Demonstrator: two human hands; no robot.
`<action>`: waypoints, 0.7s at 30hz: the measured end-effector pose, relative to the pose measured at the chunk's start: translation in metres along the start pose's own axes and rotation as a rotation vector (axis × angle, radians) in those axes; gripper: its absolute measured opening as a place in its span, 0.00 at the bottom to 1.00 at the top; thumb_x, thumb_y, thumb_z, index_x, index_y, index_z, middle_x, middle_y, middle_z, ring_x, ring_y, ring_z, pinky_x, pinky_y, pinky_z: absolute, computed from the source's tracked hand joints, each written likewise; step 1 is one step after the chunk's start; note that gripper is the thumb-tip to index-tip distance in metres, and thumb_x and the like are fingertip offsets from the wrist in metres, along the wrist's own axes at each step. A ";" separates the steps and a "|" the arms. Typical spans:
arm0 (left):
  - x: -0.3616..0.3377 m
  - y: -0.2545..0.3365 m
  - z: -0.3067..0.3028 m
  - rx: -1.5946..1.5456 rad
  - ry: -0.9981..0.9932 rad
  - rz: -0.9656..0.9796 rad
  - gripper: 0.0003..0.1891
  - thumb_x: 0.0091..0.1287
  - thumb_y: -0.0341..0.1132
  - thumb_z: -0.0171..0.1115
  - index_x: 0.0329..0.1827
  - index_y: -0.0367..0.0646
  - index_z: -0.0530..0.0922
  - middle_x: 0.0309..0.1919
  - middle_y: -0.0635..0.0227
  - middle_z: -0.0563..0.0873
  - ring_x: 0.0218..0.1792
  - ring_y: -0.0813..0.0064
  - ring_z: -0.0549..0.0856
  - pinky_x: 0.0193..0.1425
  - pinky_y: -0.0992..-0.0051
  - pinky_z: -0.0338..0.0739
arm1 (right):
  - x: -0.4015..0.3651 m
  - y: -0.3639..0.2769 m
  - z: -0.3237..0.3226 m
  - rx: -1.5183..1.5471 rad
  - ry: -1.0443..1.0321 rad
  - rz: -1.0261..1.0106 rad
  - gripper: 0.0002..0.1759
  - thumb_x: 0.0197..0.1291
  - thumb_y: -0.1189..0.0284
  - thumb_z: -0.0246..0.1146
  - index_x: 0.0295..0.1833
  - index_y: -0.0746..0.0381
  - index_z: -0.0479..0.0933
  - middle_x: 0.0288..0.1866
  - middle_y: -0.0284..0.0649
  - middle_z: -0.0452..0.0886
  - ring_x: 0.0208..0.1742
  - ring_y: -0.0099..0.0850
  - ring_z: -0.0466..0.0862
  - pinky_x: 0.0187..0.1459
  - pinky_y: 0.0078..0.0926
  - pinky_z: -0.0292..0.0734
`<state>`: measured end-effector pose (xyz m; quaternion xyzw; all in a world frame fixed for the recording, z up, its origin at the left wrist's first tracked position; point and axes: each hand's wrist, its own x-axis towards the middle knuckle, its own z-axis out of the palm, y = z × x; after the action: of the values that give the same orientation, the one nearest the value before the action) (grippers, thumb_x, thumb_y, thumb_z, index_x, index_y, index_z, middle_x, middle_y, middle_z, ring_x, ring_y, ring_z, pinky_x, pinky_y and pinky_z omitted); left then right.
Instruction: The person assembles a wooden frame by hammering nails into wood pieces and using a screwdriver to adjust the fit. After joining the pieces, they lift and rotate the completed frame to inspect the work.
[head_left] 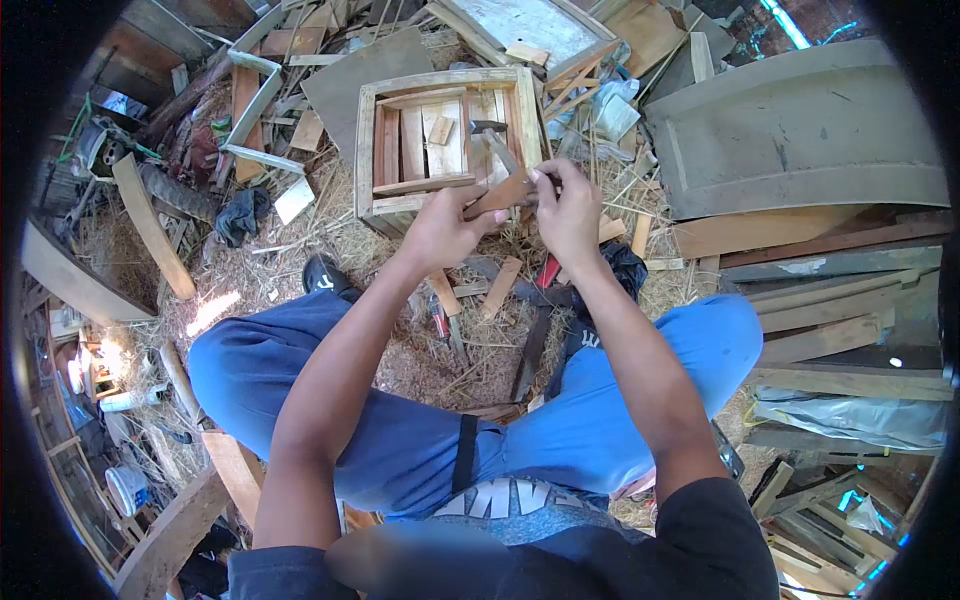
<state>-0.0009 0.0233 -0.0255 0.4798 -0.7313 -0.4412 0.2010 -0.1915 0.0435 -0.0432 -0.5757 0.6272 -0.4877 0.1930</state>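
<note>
My left hand (450, 228) is closed around one end of a short flat wood piece (503, 193), held tilted above the front of a wooden frame box (368, 150). At the other end of the piece, my right hand (568, 212) has thumb and fingers pinched together; whatever is between them is too small to make out. A hammer (488, 127) lies on the box just beyond my hands, its handle partly behind the wood piece. Inside the box sits a smaller reddish wooden frame (425, 186) with a loose wood block (440, 130) on its boards.
Wood offcuts (502, 285), a red-handled tool (440, 320) and straw litter the ground between my legs. At the right, a large grey panel (780, 140) lies above stacked planks (830, 300). Curved boards (155, 225) stand at the left, near a dark cloth or bag (240, 215).
</note>
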 end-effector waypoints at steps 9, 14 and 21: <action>-0.006 -0.020 -0.003 0.012 0.054 -0.026 0.20 0.69 0.44 0.71 0.51 0.33 0.85 0.28 0.50 0.87 0.31 0.59 0.88 0.39 0.61 0.79 | -0.032 0.011 -0.026 0.219 -0.287 0.277 0.09 0.73 0.72 0.65 0.42 0.69 0.81 0.30 0.40 0.83 0.31 0.25 0.82 0.34 0.26 0.77; -0.023 -0.030 -0.002 0.044 0.073 0.057 0.20 0.69 0.44 0.71 0.52 0.34 0.85 0.30 0.48 0.88 0.31 0.56 0.88 0.40 0.61 0.79 | -0.076 -0.008 -0.050 0.056 -0.371 -0.020 0.07 0.71 0.74 0.65 0.43 0.69 0.81 0.39 0.48 0.85 0.40 0.41 0.86 0.43 0.33 0.79; -0.065 -0.032 0.001 0.011 -0.053 -0.019 0.19 0.69 0.43 0.72 0.50 0.33 0.84 0.33 0.45 0.87 0.34 0.52 0.88 0.42 0.59 0.79 | -0.134 0.001 -0.054 -0.077 -0.513 -0.276 0.05 0.66 0.74 0.67 0.40 0.65 0.81 0.37 0.46 0.86 0.39 0.47 0.88 0.41 0.42 0.84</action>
<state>0.0451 0.0759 -0.0448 0.4760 -0.7342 -0.4515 0.1748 -0.2009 0.1864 -0.0626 -0.7670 0.4919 -0.3235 0.2550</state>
